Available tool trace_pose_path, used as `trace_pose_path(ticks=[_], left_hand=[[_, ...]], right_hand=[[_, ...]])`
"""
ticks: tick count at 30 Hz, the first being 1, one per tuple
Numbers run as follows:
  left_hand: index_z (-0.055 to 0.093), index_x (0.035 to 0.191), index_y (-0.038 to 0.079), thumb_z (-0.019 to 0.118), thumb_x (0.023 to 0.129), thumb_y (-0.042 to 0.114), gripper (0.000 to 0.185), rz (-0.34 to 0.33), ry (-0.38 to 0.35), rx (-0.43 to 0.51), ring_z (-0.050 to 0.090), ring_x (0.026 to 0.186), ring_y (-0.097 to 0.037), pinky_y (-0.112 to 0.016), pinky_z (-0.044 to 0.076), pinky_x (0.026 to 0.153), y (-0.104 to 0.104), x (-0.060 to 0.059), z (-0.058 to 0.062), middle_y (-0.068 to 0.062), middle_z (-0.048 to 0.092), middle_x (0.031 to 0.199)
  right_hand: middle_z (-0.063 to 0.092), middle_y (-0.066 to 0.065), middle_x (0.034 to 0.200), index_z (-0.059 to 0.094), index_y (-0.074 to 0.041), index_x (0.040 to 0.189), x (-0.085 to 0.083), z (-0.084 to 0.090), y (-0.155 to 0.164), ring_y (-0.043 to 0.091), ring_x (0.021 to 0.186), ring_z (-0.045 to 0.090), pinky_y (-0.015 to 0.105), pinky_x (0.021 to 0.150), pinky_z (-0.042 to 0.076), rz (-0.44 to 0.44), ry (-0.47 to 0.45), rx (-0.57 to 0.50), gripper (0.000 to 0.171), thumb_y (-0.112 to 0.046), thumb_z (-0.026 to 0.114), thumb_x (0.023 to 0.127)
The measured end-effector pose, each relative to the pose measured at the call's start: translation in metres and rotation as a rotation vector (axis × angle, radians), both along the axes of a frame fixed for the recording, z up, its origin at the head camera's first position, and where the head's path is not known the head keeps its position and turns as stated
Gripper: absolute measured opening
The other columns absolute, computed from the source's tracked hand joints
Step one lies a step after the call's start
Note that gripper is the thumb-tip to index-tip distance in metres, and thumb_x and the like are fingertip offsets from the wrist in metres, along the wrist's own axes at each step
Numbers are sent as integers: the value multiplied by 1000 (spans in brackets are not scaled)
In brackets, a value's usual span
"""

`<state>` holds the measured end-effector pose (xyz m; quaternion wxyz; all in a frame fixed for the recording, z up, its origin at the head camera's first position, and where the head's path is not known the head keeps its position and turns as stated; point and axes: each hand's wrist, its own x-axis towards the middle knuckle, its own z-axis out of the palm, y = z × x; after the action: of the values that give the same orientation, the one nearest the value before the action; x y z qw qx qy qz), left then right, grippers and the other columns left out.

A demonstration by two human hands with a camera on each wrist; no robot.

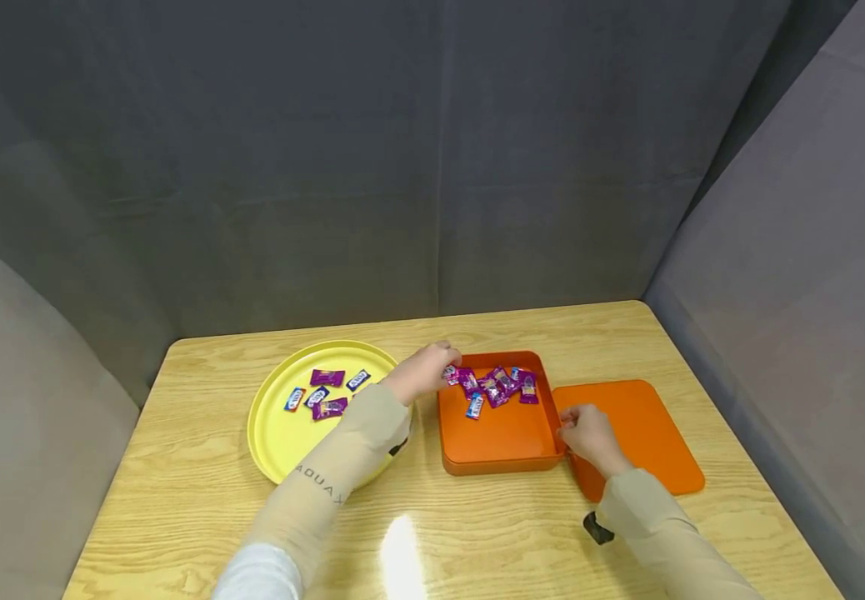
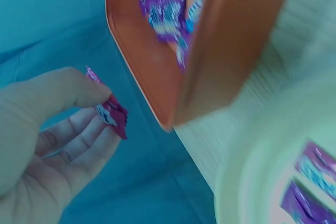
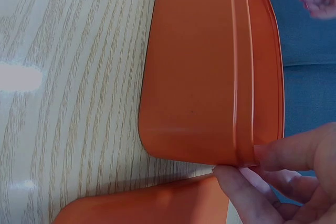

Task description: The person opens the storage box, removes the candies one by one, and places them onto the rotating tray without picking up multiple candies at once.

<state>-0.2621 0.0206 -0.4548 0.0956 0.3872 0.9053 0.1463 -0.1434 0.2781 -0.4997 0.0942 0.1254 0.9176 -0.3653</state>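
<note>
Head view: left hand (image 1: 421,372) pinches a candy (image 2: 111,114) over the box (image 1: 500,437); right hand (image 1: 588,435) grips the box's rim, steadying it.

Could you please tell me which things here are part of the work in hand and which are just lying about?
In use:
- left hand, pinching a purple candy
- right hand, gripping the orange box by its rim
- candies in the box
- yellow plate with candies

Lying about:
- orange lid
- wooden table
</note>
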Motion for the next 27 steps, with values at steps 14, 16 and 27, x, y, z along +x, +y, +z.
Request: trace_pose_path(ticks=[14,16,27], left_hand=[[60,107,-1,69,77,-2,31,167,-48,105,57,92,-24,-33,48,83,-83,0,-13,-12,56,103],[59,109,-3,67,76,-4,33,204,-79,117,56,92,-25,-35,48,81,-95,0,-17,-13,56,103],[59,103,-5,68,74,-5,30,523,-180,101,55,86,-27,-36,49,73,-162,5,-36,-17,57,96]], right_hand=[[59,16,81,57,16,104,0,-2,2,19,64,51,27,55,48,0,5,7,28,2,59,80],[60,16,81,57,16,105,0,-2,3,19,64,51,27,55,48,-1,3,6,28,2,59,80],[59,15,81,56,16,106,0,-2,3,18,62,50,26,54,47,-3,-5,-16,30,2,58,80]])
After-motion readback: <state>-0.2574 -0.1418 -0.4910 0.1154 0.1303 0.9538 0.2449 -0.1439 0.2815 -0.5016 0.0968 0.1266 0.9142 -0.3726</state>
